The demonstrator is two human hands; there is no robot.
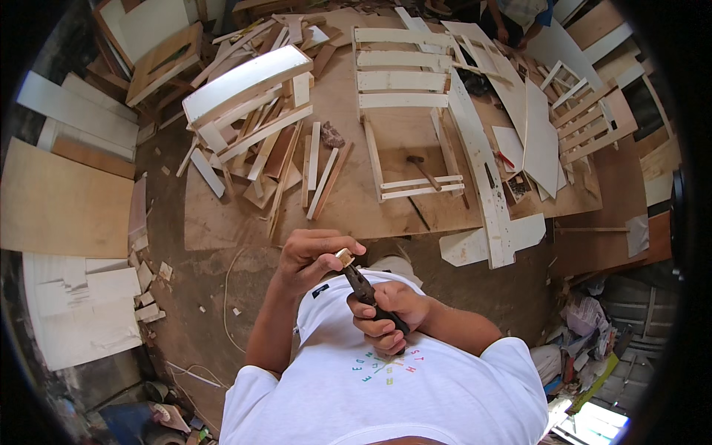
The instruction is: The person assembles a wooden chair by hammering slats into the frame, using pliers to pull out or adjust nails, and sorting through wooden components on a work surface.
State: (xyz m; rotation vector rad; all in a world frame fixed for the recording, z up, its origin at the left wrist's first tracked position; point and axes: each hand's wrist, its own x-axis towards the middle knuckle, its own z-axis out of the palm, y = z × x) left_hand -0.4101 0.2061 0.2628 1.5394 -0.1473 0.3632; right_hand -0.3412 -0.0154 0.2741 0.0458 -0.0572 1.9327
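My right hand (400, 305) is closed around the dark handles of a pair of pliers (360, 286), held in front of my white shirt. The plier jaws point up and to the left. At their tip is a small, shiny, gold-coloured piece (344, 257), pinched between the thumb and fingers of my left hand (305, 259). The jaws meet or touch this piece; its exact kind is too small to make out. Beyond my hands, a hammer (424, 170) lies across the lower rail of a white slatted wooden frame (404, 80) on a large brown board.
Piled wood offcuts (259, 148) cover the left part of the brown board (222, 222). A long white plank (475, 148) lies right of the frame, with red-handled pliers (506, 159) beyond it. Another person (519, 22) is at the far right. Panels (67, 200) stand at left; a cable (226, 297) crosses the floor.
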